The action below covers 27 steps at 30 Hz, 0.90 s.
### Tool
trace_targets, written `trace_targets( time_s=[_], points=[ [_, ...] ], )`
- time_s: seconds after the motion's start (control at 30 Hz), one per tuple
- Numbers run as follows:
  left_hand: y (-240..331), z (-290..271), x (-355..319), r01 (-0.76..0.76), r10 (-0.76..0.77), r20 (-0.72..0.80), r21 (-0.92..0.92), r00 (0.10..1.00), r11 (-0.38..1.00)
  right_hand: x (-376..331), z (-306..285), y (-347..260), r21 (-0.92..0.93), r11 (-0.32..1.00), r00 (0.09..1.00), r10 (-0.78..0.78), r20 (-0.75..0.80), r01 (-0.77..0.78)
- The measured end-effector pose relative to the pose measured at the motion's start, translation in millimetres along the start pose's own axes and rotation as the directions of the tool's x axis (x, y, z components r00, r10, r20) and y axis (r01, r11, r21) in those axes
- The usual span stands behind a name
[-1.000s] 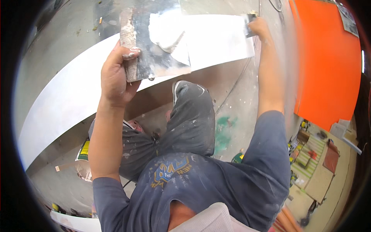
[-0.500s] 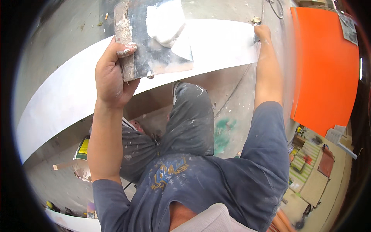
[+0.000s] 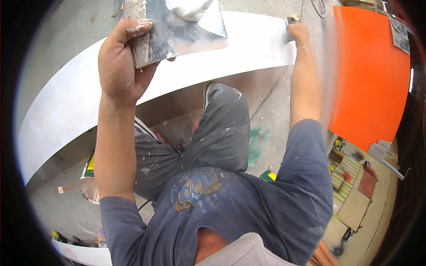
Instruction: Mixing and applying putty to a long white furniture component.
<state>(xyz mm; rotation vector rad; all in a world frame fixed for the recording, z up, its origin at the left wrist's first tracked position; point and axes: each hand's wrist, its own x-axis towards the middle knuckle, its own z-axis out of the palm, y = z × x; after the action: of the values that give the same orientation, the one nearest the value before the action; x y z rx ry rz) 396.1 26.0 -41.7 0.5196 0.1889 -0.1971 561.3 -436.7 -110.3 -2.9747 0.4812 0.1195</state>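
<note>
My left hand [image 3: 119, 71] is closed around the worn, crusted edge of a dark flat putty board [image 3: 179, 42], thumb on top. A mound of white putty [image 3: 193, 8] lies on the board, partly cut off by the picture's upper edge. Beneath the board stretches a long, curved white panel [image 3: 66, 104]. At the panel's right end my right hand [image 3: 299, 32] grips a scraper [image 3: 289, 35], its dark blade against the white surface. Most of the scraper is hidden by the fingers.
A large orange panel [image 3: 370, 75] stands at the right. Beyond my right arm, a table [image 3: 355, 210] carries a striped green item and tools. A can with a yellow-green label [image 3: 90, 167] sits beside my left forearm. A cable [image 3: 270, 91] runs across the floor.
The board and my left hand have shifted up in the picture, and the putty is now partly out of view. My right hand has moved slightly up and left, still at the panel's end.
</note>
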Motion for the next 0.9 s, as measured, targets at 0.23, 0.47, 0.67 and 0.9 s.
trace_targets(
  time_s=[0.23, 0.47, 0.67, 0.9],
  points=[
    [5, 3, -1, -0.051, 0.055, 0.037, -0.099, 0.998, 0.994, -45, 7, -41, -0.122, 0.977, 0.977, -0.186, -0.100, 0.173],
    [11, -4, -7, -0.058, 0.060, 0.052, -0.040, 0.997, 0.998, -136, 22, -176, -0.046, 0.988, 0.985, -0.141, 0.101, 0.146],
    [8, 13, -4, -0.086, 0.091, -0.143, 0.045, 0.986, 0.995, -139, 6, -171, 0.119, 0.961, 0.929, -0.273, 0.248, 0.251],
    [5, -10, 1, -0.049, 0.046, 0.100, 0.024, 0.994, 0.999, -94, -48, -26, 0.019, 0.997, 0.987, -0.073, -0.140, 0.076]
  ],
)
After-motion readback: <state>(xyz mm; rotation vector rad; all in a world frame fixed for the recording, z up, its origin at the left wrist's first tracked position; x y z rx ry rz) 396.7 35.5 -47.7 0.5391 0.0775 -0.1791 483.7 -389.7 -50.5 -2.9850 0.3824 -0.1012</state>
